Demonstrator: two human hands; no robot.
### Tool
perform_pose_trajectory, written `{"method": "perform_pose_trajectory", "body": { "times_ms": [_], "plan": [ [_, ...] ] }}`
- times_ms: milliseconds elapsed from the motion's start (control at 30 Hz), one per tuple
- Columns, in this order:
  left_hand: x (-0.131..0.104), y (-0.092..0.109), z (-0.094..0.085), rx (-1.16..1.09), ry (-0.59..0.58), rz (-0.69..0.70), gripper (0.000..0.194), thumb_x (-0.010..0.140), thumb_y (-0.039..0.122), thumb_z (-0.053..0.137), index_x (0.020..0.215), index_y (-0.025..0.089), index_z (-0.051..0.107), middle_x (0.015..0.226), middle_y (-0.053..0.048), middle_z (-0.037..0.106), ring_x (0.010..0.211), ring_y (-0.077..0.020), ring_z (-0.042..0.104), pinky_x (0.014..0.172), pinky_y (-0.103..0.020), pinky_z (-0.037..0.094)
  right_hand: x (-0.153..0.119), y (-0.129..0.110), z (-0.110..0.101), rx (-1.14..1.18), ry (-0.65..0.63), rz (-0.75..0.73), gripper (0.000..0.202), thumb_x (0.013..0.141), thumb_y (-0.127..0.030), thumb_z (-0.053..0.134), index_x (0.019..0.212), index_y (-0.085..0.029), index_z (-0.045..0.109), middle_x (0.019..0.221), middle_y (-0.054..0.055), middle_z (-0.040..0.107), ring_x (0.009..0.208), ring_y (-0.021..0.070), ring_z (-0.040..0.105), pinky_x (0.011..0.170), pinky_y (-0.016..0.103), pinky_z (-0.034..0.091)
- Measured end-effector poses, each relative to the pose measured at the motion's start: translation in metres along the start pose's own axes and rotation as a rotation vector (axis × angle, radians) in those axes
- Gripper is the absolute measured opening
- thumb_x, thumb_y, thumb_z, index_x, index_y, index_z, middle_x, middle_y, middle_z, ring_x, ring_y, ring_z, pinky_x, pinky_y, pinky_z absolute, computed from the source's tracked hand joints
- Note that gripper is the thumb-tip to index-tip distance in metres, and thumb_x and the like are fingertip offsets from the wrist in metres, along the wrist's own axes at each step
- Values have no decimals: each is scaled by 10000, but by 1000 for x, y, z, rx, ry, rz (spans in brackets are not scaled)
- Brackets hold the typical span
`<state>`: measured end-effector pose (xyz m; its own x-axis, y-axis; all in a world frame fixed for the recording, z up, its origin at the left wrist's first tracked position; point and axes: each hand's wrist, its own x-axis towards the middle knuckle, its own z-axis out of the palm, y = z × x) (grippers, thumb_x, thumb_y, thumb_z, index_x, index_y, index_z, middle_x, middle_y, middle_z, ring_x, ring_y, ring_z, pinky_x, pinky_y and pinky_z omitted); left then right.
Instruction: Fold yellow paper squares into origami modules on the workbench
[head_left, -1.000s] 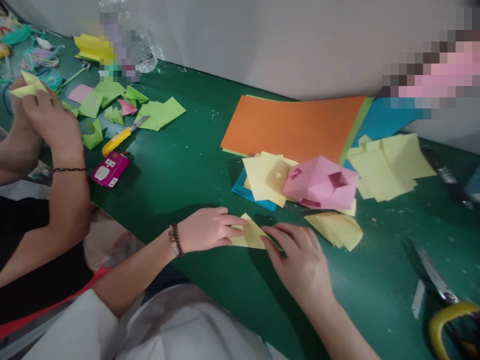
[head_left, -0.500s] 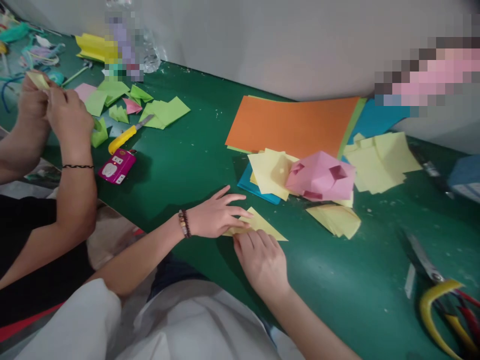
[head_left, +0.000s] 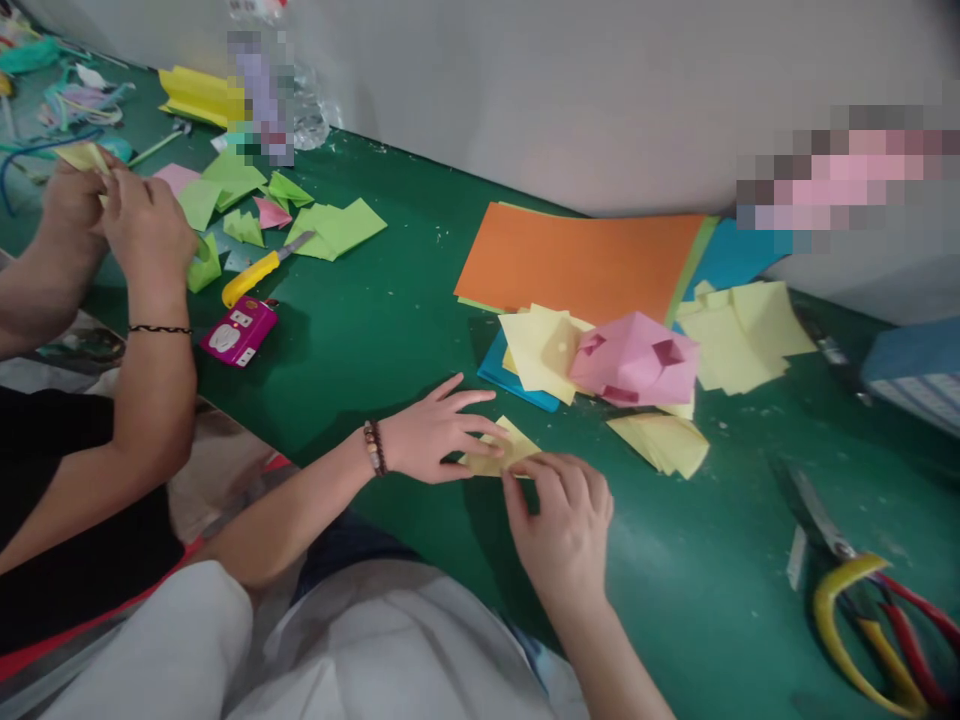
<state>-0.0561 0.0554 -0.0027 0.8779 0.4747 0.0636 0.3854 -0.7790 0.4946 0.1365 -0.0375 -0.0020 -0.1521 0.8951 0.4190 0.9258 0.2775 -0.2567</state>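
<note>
A folded piece of pale yellow paper (head_left: 514,440) lies on the green table in front of me, its visible part roughly triangular with the point away from me. My left hand (head_left: 441,436) rests across its left part, palm down with the fingers spread. At the paper's lower right edge is my right hand (head_left: 564,510), its thumb and curled fingers closed on it. Just beyond lie more yellow sheets (head_left: 541,350) over blue paper (head_left: 517,378), beside a pink folded paper shape with openings (head_left: 637,362). Folded yellow pieces (head_left: 664,443) sit to the right.
Yellow-handled scissors (head_left: 844,590) lie at the right, blades pointing away. Orange sheets (head_left: 577,262) and a yellow stack (head_left: 746,335) are at the back. On the left, a co-worker's hands (head_left: 146,225) hold yellow paper near a yellow cutter (head_left: 253,278) and a magenta box (head_left: 240,332).
My right hand has moved rightward along the paper's near edge, and the paper's right corner is now under its fingers. The left hand stays spread on the paper. The view shifted slightly.
</note>
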Motion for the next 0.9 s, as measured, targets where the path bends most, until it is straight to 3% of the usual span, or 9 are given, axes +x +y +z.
{"method": "perform_pose_trajectory", "body": {
  "times_ms": [300,600,800,900],
  "plan": [
    [0,-1,-1,11,-32,-5,338,875,312,600,1211,312,636,1417,15,519,1456,-361,172,1137,-684,80,-6,11,8,-65,-60,108,151,887,-285,547,810,-176,618,1145,146,582,1279,351,425,980,548,403],
    [2,0,-5,-4,-71,-21,330,873,299,614,1202,298,642,1414,13,524,1457,-346,177,1146,-673,45,-21,49,-2,-152,-2,270,188,861,-307,541,767,-172,632,1182,155,570,1280,378,425,986,600,401],
    [4,6,-10,-13,-112,-45,383,840,203,616,1217,273,628,1412,-6,526,1455,-342,190,1145,-671,49,-16,63,-10,-119,16,251,187,849,-293,549,725,-179,631,1131,142,609,1259,359,465,998,584,411],
    [7,14,-11,-22,-87,-43,499,790,75,563,1251,263,599,1446,-31,485,1433,-311,270,1151,-640,126,-14,69,-17,-26,-15,129,225,870,-391,566,872,-184,655,1177,137,605,1290,350,449,1021,590,390]
  ]
}}
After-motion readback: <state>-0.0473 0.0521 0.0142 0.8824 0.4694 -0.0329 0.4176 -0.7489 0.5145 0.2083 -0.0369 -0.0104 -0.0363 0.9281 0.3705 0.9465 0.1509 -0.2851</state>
